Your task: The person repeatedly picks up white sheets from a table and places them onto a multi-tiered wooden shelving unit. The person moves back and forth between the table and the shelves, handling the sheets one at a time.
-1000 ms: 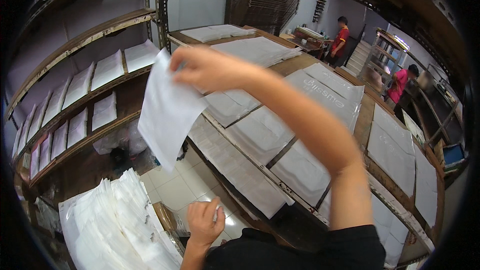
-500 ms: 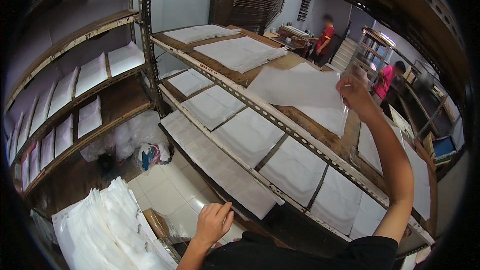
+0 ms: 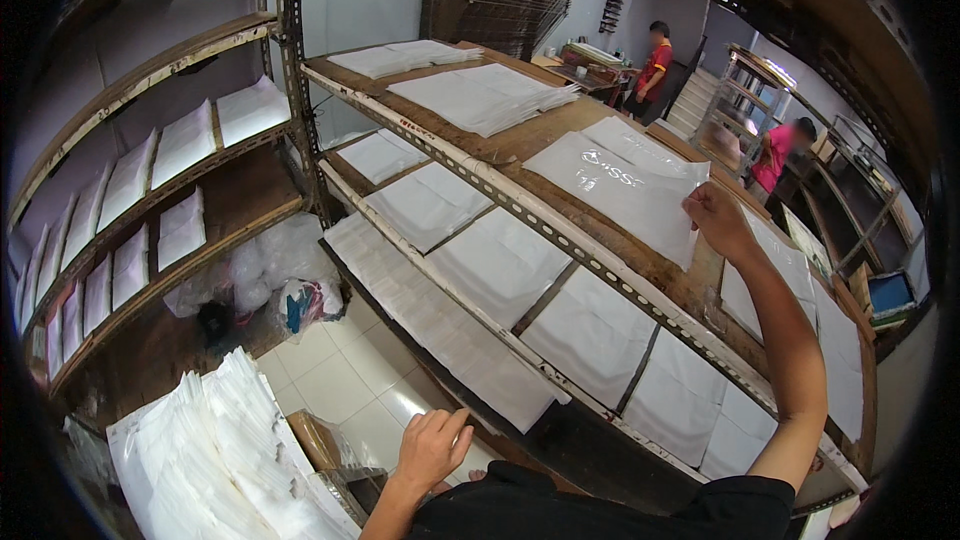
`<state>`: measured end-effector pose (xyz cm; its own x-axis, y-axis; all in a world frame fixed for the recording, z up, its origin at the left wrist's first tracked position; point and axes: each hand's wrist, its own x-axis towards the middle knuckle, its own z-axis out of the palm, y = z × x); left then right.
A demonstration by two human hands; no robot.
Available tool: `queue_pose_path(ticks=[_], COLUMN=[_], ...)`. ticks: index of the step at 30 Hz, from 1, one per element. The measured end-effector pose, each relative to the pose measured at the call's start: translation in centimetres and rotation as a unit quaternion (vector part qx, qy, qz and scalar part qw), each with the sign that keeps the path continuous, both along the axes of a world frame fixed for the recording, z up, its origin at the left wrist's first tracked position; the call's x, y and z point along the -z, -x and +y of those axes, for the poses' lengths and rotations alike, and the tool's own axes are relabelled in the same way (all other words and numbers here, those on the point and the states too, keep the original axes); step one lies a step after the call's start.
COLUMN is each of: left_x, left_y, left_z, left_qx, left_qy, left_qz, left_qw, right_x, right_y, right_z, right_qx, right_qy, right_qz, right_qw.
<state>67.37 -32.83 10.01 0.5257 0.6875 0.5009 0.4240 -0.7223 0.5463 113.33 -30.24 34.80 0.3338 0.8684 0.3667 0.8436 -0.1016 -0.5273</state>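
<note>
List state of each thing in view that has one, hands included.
Right hand: grip shut on a sheet's edge
White sheet: printed, spread out on the top shelf, right edge pinched
Left hand: fingers curled, palm hidden, nothing visibly held
Back stack: lying flat, edges uneven
Sheets one level down: laid flat, side by side
Left pile: loose, uneven layers
Clear plastic bags: crumpled

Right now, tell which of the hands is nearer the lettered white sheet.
Right. The right hand holds the white sheet at its edge; the left hand is lower left, apart.
</note>
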Motion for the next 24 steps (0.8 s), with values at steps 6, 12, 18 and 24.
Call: queue_pose_path(ticks=[6, 12, 18, 24], left_x=[0.3, 0.7, 0.9, 1.0], left_y=[0.2, 0.2, 0.3, 0.5], left_z=[-0.1, -0.2, -0.3, -0.4], left_qx=[-0.008, -0.001, 0.001, 0.003], left_qy=[0.0, 0.004, 0.009, 0.014], left_qz=[0.011, 0.011, 0.021, 0.015], left_qw=[1.0, 1.0, 1.0, 1.0], right_x=[0.0, 0.0, -1.9, -3.4], right_y=[-0.4, -0.8, 1.4, 4.5], right_z=[-0.3, -0.6, -0.8, -1.3], right_qx=[0.006, 0.013, 0.026, 0.006], right_qy=[0.018, 0.06, 0.094, 0.105], right_qz=[-0.017, -0.102, -0.181, -0.19], right_qw=[1.0, 0.993, 0.979, 0.976])
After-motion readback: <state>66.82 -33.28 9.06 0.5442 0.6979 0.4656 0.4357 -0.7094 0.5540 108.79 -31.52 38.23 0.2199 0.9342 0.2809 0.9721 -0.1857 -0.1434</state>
